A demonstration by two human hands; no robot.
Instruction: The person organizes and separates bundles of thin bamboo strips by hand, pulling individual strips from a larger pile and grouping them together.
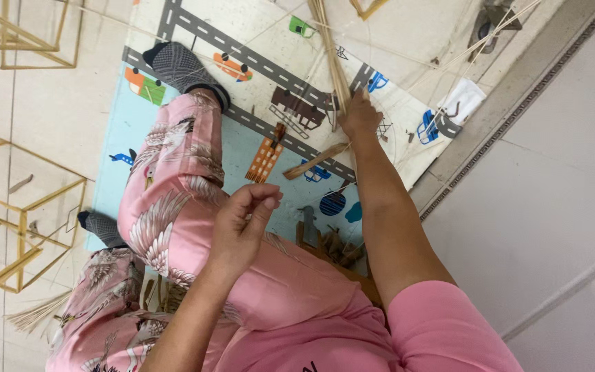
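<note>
Thin pale bamboo sticks [330, 52] in right hand [359, 114] grip — left hand [242, 227] pinched, nr pink knee.

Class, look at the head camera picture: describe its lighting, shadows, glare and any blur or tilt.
Head view: soft, even light with only faint shadows; no strong glare on the floor tiles; scene tilted, the play mat running diagonally; left hand and right hand on the thin sticks slightly soft; edges reasonably sharp.
</note>
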